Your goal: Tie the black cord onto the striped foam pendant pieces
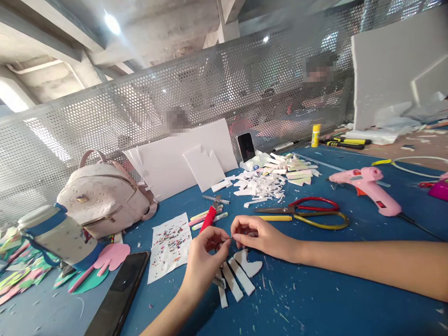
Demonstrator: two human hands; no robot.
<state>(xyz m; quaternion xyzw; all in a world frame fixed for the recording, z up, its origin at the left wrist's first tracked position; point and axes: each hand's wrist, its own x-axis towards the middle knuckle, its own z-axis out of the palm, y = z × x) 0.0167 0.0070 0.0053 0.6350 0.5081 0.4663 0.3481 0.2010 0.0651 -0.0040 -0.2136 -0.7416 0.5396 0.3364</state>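
My left hand [204, 255] and my right hand [257, 237] meet over the blue table [326, 292], both pinched on a thin dark wire [227, 240] stretched between their fingertips. Just below the hands lie several white foam strips and a heart-like foam piece [239, 276]. A red-handled cutter [210, 215] lies just beyond my left hand.
Red scissors [310, 204], yellow scissors [323, 222], pink glue gun [369, 186], foam scrap pile [269, 178], white foam boards [179, 160], a backpack [102, 193], a bottle [59, 237], a phone [114, 301], paper with confetti [170, 244], coloured cutouts at the left.
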